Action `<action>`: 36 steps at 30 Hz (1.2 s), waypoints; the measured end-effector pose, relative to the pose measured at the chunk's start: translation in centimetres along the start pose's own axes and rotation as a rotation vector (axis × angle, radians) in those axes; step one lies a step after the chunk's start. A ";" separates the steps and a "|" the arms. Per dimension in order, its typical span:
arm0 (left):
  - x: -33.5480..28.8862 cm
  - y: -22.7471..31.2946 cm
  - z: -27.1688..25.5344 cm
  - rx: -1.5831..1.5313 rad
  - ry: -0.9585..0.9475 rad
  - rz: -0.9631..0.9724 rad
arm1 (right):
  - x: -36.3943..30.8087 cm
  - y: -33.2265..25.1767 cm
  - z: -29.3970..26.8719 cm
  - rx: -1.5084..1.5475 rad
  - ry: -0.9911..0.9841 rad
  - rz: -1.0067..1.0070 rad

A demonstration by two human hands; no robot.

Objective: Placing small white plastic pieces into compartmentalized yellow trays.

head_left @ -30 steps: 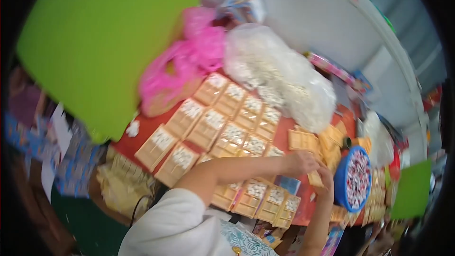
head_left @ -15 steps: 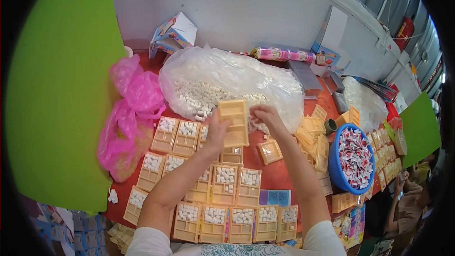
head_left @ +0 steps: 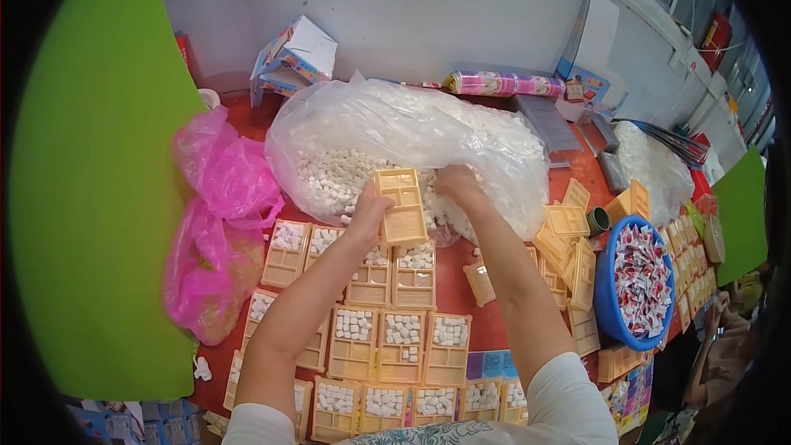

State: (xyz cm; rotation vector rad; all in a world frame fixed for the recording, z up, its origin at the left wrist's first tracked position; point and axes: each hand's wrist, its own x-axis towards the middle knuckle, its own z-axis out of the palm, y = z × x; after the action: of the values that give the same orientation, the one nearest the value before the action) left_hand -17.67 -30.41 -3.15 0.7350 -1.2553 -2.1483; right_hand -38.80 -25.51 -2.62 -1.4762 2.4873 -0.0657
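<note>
My left hand point(head_left: 368, 213) grips a pale orange compartmented tray point(head_left: 401, 208) by its left edge; its compartments look empty. My right hand point(head_left: 456, 185) reaches into the mouth of a large clear plastic bag point(head_left: 387, 111), among small white marshmallow-like pieces point(head_left: 329, 177). Its fingers are hidden there. Below the held tray, rows of similar trays point(head_left: 354, 363) cover the red table, their far compartments filled with white pieces. Near my right forearm lies a small orange tray point(head_left: 479, 283), partly covered by the arm.
A blue tub point(head_left: 604, 280) of small wrapped packets stands on the right, beside a pile of orange trays point(head_left: 568, 222) and a dark green cup point(head_left: 598, 219). Pink plastic bags point(head_left: 227, 173) lie left, next to a green panel point(head_left: 91, 181). A printed film roll point(head_left: 503, 84) lies behind.
My right hand has gone from beside the held tray into the bag's white pieces. The tray stays in my left hand, slightly lower and tilted. The whole view has shifted a little.
</note>
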 end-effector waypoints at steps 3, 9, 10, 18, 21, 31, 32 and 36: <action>1.7 -0.4 1.5 0.139 -0.010 0.029 | 1.7 1.9 0.3 0.110 -0.020 0.091; 3.1 -1.4 2.3 0.096 0.011 -0.063 | 0.0 0.8 -1.1 0.798 0.095 0.044; 3.4 -1.8 2.3 0.093 0.009 -0.064 | -0.4 0.2 -1.1 0.795 0.095 0.047; 3.0 -2.9 2.5 -0.090 -0.058 -0.085 | -2.1 -0.5 -1.6 0.785 -0.021 -0.264; 3.1 -3.2 1.8 -0.141 -0.076 -0.060 | -2.4 -0.6 -0.8 0.846 -0.034 -0.266; 3.7 2.8 1.6 -0.350 0.064 -0.035 | -3.3 -0.3 -1.0 0.804 0.325 -0.019; 3.6 2.6 1.7 -0.350 0.066 -0.033 | -3.5 -0.3 -0.9 0.774 0.302 -0.043; 4.9 -1.2 -1.6 -0.097 0.123 -0.144 | -4.1 -0.4 -0.1 0.519 0.195 -0.222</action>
State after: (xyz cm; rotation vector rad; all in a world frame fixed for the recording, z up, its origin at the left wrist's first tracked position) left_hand -20.25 -34.23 -5.77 0.9259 -1.0563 -2.2238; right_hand -36.59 -22.16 -1.71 -1.5498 2.1845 -0.8611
